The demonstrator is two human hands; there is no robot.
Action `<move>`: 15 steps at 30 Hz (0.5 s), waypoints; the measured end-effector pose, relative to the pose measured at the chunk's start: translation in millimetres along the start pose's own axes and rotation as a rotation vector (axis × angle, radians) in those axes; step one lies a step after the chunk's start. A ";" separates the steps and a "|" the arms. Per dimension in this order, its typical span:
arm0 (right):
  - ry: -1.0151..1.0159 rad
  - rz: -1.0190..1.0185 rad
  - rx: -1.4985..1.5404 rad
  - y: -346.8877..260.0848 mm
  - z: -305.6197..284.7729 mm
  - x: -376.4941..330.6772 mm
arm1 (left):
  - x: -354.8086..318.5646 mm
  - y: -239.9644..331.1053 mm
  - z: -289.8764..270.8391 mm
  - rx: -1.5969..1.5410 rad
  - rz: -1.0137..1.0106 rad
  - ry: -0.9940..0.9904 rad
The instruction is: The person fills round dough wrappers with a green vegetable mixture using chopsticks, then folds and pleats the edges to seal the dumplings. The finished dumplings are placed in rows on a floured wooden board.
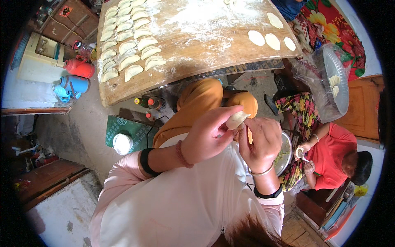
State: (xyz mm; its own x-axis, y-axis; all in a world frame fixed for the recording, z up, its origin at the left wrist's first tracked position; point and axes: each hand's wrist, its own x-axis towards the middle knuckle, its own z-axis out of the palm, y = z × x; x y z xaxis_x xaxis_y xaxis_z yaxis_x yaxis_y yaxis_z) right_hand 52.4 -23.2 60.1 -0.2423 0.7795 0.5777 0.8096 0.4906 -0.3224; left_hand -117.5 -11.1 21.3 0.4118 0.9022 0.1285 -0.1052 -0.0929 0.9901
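Observation:
A pale dumpling (237, 120) is held up between my two hands, above my lap. My left hand (207, 136) cups it from the left, thumb and fingers closed round it. The fingertips of my right hand (263, 142) pinch the dumpling's near right edge. Part of it is hidden by my fingers. Beyond my knees, rows of folded dumplings (130, 61) lie on the left of a floured wooden board (197, 61). Several flat round wrappers (272, 41) rest on the board's right side.
A metal bowl of filling (284, 154) stands beside my right forearm. At the right, a person in red (335, 152) holds a wrapper and a utensil. A clear plastic-covered tray (338, 99) carries a few dumplings. Thermos flasks (78, 84), bottles (155, 103) and a green box (129, 133) stand left.

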 end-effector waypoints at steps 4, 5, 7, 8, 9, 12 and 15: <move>0.014 0.025 0.015 -0.1 0.5 -0.2 | 0.6 3.1 4.4 0.165 0.050 0.048; 0.019 0.035 0.019 -0.2 1.1 -0.3 | 1.2 3.1 5.3 0.184 0.066 0.063; 0.025 0.050 0.028 -0.2 2.0 -0.8 | 2.6 2.2 6.0 0.216 0.091 0.066; 0.028 0.055 0.033 0.0 2.4 -1.4 | 3.5 1.3 6.2 0.227 0.112 0.074; 0.031 0.060 0.039 0.1 2.6 -2.2 | 4.4 0.0 6.8 0.227 0.122 0.088; 0.045 0.091 0.068 1.5 0.3 -6.9 | 5.4 -4.1 7.9 0.219 0.160 0.119; 0.106 0.152 0.047 3.6 -5.8 -14.8 | 3.7 -7.0 8.1 0.038 0.102 0.074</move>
State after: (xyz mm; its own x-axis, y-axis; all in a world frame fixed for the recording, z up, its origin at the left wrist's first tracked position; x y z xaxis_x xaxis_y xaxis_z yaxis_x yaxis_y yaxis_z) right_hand 62.0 -35.2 54.8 -0.0594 0.8017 0.5947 0.8062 0.3899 -0.4450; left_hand -107.9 -10.5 15.3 0.3327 0.9157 0.2253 -0.1079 -0.2004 0.9738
